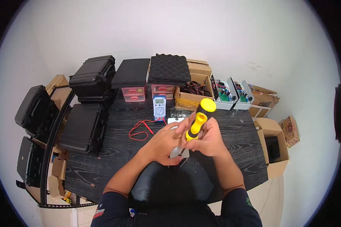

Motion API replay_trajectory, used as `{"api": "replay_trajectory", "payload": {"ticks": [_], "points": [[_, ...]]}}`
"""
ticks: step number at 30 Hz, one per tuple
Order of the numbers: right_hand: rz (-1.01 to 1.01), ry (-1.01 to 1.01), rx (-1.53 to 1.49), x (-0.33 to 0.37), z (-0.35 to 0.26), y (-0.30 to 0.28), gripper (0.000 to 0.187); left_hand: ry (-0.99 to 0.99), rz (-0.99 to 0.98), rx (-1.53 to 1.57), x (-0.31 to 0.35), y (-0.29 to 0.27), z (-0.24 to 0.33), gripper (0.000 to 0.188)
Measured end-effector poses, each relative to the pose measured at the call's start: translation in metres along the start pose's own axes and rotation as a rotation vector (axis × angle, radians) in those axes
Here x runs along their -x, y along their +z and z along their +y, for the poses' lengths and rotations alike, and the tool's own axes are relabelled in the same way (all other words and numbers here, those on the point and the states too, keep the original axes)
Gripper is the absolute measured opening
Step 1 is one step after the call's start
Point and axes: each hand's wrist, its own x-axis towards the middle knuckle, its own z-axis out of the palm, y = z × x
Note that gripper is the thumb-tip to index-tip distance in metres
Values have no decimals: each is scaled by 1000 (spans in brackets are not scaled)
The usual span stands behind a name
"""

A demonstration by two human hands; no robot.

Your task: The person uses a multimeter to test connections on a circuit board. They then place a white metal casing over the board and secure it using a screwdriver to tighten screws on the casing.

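My right hand (208, 140) is closed round a yellow and black screwdriver (201, 117), its handle pointing up and its shaft slanting down toward my left hand. My left hand (163, 145) is pressed against a small light-grey box-like piece (175, 152) at the table's near edge, with the thumb by the screwdriver's shaft. Both hands cover much of that piece, and I cannot make out what the tip touches. Just beyond my left hand stands a white and blue multimeter (160, 109) with red test leads (139, 138) curling on the table.
On the dark wood-grain table (117, 125), black hard cases (83, 126) fill the left side. Pink drawer units (134, 96) topped with black foam stand at the back, beside a cardboard box of cables (195, 89). Two open housings with green circuit boards (226, 94) sit back right; an open carton (274, 147) is at right.
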Motion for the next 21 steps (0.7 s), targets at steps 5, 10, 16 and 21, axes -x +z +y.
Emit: {"api": "replay_trajectory", "payload": {"ticks": [5,10,16,21], "points": [[-54,111,33,0,-11,-1,45,-67,67,55,0,1,3,48],[21,-74,45,-1,6,4,45,-33,12,72,-1,2,1,51],[48,-49,-63,-5,-4,0,45,-22,-2,57,0,-1,1,54],[366,-54,41,-22,-12,-38,27,-38,-63,35,-3,-5,4,57]]}}
